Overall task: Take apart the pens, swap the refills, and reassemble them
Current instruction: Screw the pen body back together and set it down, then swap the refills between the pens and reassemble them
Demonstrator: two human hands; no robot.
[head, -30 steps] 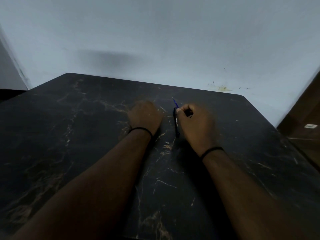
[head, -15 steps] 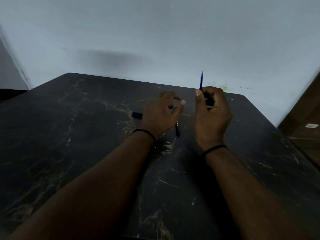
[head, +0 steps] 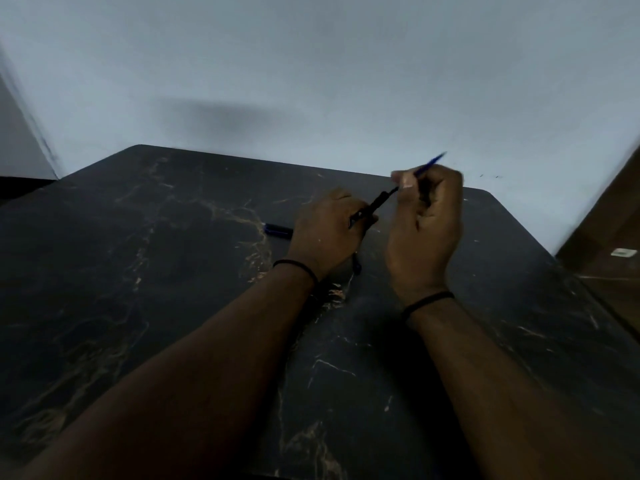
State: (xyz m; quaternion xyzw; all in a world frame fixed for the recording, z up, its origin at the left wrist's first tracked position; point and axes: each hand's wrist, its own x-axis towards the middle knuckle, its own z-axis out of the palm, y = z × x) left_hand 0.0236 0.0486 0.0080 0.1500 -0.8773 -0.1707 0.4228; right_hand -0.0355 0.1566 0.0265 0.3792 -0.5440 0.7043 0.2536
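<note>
Two hands closed on pen parts, left hand (head: 327, 230) pinching black barrel (head: 372, 206), right hand (head: 427, 216) gripping blue refill (head: 429, 164) just above it

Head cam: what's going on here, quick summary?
A person is working on pens over a dark marble-pattern table. The left hand holds a black pen barrel, raised off the table and angled toward the right hand, which pinches a thin blue refill. The refill looks lined up with the barrel's end; whether it is going in or coming out is unclear. Another pen piece lies on the table left of the left hand, and a dark piece shows beneath it.
</note>
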